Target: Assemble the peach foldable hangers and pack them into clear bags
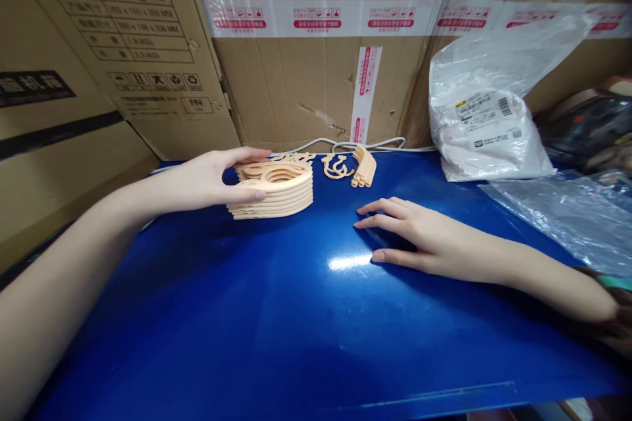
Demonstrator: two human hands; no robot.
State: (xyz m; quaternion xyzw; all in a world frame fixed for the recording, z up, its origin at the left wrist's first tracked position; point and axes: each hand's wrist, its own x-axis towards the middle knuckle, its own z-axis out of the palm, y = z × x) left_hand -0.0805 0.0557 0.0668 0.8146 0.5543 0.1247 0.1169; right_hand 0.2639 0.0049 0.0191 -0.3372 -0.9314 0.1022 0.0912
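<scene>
A neat stack of curved beige plastic pieces (291,194) with oval openings, shaped like hanger arms, lies toward the back of the blue table. My left hand (207,177) grips its left end, thumb along the near side and fingers over the far side. How many pieces the grip takes in is hidden. My right hand (417,233) rests low over the table, fingers spread with nothing in them. Beyond it sit a small bundle of beige curved tubes (364,168) and some loose beige hooks (337,168). More small hook-shaped pieces (299,158) show behind the stack.
Cardboard boxes (306,92) wall off the back and left (148,33). A white cable (320,141) runs along the table's rear edge. At back right stands a labelled plastic bag (486,125), with clear plastic film (567,210) beside it. The blue table (276,322) has a glossy surface.
</scene>
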